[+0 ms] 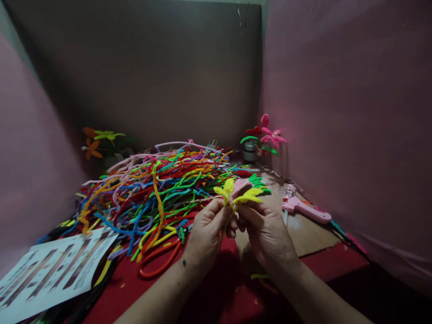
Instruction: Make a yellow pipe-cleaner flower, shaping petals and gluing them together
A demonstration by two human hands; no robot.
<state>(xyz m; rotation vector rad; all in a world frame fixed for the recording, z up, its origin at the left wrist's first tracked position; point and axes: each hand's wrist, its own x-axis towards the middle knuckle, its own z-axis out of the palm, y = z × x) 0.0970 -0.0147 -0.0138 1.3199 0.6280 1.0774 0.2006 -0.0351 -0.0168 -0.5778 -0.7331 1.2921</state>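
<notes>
A small yellow pipe-cleaner flower (236,193) with looped petals is held up in front of me by both hands. My left hand (205,231) pinches its stem from the left, fingers closed. From the right, my right hand (265,231) grips the base under the petals, fingers closed too. A pale pink piece (241,185) shows just behind the yellow petals. Right behind the flower lies a big heap of pipe cleaners (151,193) in many colours on the red table cover (209,292).
A pink glue gun (303,208) lies on a brown board (307,234) to the right. Green leaf pieces (259,183) sit past the flower. Finished flowers stand at the back right (266,132) and back left (97,141). A printed sheet (50,270) lies front left. Pink walls close both sides.
</notes>
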